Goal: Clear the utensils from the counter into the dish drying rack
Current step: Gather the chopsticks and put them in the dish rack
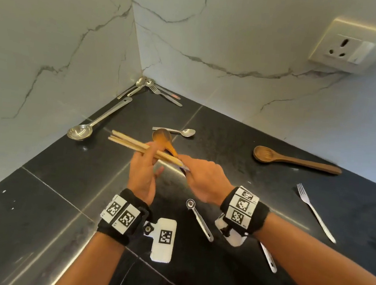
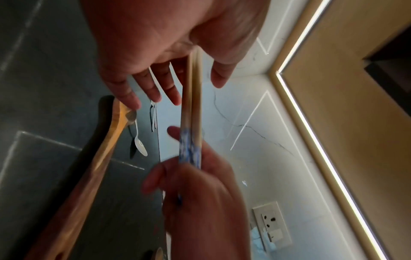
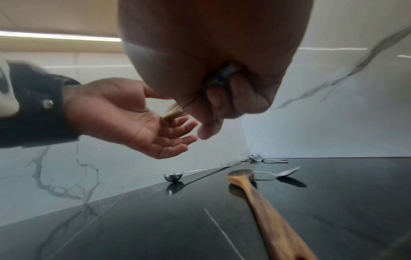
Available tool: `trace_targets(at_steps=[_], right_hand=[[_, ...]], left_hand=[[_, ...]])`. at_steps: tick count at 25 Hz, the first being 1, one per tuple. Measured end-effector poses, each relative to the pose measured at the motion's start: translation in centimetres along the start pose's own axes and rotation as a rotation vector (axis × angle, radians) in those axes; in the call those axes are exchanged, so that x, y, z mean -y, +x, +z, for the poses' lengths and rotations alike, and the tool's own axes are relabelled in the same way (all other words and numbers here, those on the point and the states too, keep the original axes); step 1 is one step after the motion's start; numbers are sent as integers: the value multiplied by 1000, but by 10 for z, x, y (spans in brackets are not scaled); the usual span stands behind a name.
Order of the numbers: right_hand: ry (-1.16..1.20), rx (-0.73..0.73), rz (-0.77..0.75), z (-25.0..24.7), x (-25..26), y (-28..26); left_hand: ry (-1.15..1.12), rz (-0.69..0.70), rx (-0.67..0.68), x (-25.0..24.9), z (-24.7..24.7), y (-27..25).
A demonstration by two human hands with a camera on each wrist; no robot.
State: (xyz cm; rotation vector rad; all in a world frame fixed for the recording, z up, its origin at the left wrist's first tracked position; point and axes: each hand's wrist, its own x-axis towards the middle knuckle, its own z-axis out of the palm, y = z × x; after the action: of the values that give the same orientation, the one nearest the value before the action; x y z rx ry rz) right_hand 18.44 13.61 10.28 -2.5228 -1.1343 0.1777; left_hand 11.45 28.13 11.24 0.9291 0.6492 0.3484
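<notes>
**Chopsticks in mid-air, rack out of sight**

The right hand (image 1: pixel 203 181) grips the patterned end of a bundle of chopsticks (image 1: pixel 135 145) above the counter (image 1: pixel 49 197), fingers curled round it. The left hand (image 1: pixel 143 174) lies under their middle, fingers loosely spread and its thumb against them. Only one end is clamped, so a stick could slide out and fall if the bundle tips. Spoons, forks and a ladle (image 1: pixel 91 125) lie on the counter.

The left wrist view shows the blue pattern and the open left fingers (image 2: pixel 153 91); the head view hides both. No view shows the drying rack.
</notes>
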Motion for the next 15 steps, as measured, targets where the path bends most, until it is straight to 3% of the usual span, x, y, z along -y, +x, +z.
trace_targets(at_steps=[3, 6, 9, 15], right_hand=[[-60, 34, 35, -2, -13, -41], [-74, 117, 71, 0, -22, -82], [-139, 159, 129, -1, -31, -116], [-222, 90, 249, -37, -56, -167]], left_hand=[[-203, 35, -71, -3, -13, -6], [-224, 2, -89, 6, -18, -12], [-58, -32, -35, 29, -9, -26], [433, 109, 191, 66, 41, -64]])
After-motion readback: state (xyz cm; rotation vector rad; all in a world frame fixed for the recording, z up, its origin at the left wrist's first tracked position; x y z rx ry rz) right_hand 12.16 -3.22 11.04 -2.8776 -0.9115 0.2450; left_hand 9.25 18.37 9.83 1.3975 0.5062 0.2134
